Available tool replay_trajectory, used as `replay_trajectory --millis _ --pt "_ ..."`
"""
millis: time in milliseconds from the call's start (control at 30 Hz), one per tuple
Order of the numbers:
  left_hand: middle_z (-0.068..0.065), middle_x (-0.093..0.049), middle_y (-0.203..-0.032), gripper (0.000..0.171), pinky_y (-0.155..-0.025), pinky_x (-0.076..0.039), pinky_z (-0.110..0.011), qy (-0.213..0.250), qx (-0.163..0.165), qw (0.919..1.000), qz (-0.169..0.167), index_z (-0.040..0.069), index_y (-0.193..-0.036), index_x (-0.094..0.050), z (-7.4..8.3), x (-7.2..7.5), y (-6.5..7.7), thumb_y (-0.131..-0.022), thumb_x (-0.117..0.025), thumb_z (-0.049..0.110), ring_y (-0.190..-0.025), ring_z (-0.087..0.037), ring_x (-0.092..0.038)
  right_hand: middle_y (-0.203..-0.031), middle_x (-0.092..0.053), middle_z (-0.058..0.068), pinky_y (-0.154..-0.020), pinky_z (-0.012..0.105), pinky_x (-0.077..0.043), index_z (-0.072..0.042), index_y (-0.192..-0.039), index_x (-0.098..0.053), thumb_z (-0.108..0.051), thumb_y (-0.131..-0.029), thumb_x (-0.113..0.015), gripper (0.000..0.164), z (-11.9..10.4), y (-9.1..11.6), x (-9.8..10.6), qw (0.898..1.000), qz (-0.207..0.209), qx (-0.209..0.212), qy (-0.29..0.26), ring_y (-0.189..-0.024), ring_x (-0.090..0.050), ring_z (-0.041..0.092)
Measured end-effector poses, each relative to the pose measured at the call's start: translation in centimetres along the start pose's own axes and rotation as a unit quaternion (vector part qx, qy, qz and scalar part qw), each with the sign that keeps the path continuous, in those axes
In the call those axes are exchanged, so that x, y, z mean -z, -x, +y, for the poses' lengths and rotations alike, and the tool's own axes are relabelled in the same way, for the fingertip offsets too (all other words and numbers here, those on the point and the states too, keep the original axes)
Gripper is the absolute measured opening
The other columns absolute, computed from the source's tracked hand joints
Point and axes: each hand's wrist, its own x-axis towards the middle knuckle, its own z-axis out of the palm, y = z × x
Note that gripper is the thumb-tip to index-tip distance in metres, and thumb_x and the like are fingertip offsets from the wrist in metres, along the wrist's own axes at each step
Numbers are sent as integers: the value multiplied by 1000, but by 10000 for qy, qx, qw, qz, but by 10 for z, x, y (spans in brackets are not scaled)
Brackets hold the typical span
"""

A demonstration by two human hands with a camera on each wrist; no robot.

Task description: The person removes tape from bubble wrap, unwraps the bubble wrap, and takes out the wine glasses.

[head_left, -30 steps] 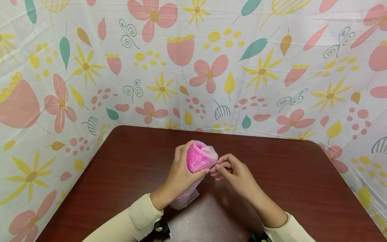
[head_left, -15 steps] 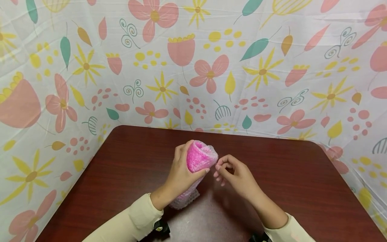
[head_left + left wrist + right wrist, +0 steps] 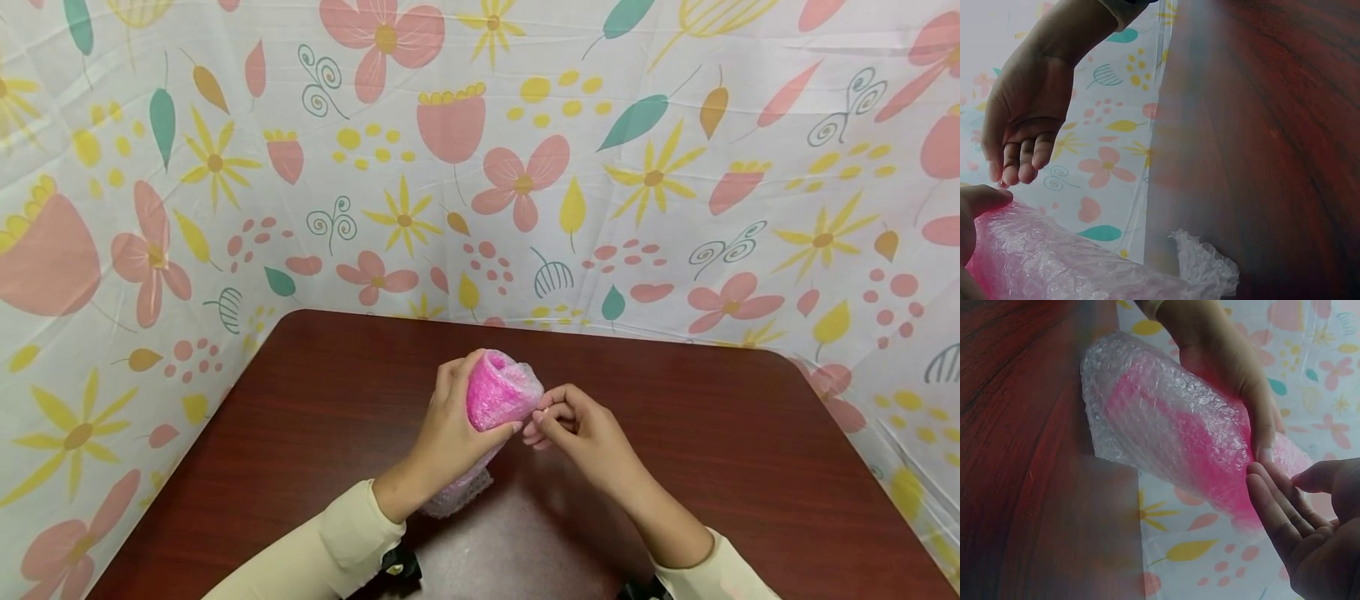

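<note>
A bright pink object wrapped in clear bubble wrap [image 3: 502, 400] is held tilted over the table, its rolled upper end toward the far side. The pink thing's own kind is hidden by the wrap. My left hand [image 3: 450, 425] grips it from the left near the top, thumb across the front. My right hand [image 3: 592, 433] is at the right edge of the wrap, thumb and index fingertip brought together in a pinch there. In the right wrist view, the other right fingers [image 3: 1279, 512] lie nearly straight beside the wrap. A loose bubble wrap flap [image 3: 1207, 265] sticks out at the lower end.
A dark reddish-brown wooden table [image 3: 337, 375] lies below both hands. Behind it and at its sides hangs a white cloth [image 3: 405, 167] printed with flowers and leaves. Dark wrist straps [image 3: 401, 567] show near the pale sleeves [image 3: 330, 542].
My right fingertips came slightly off the wrap's edge half a second ago and are back against it now. The wrapped object has shifted a touch to the right; my left grip is unchanged.
</note>
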Motion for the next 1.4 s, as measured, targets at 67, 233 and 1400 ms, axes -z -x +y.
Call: replay_trajectory --millis 67,233,1400 --pt "-11 -42 -137 102 -99 -53 -45 -25 -33 10000 29 26 -154 -33 0 0 0 -72 -93 32 -120 -27 -56 -95 -75 21 -75 36 -62 4 -112 -51 -10 -101 -60 20 1 0 0 9999 -58 120 -64 -86 -76 20" --pt "-11 -42 -139 103 -101 -52 -46 -29 -99 9999 2 24 -154 -31 0 0 0 -72 -92 32 -121 -26 -55 -95 -76 18 -75 34 -62 3 -111 -52 -11 -102 -59 18 2 0 1 9994 3 332 79 -85 -76 19" --pt "-3 -50 -141 93 -96 -53 -43 64 186 9998 -27 27 -153 -35 1 6 -5 -76 -87 36 -125 -20 -48 -83 -72 22 -66 42 -62 6 -105 -54 -14 -103 -58 20 -3 -2 7 9998 -121 -156 -41 -73 -75 26"
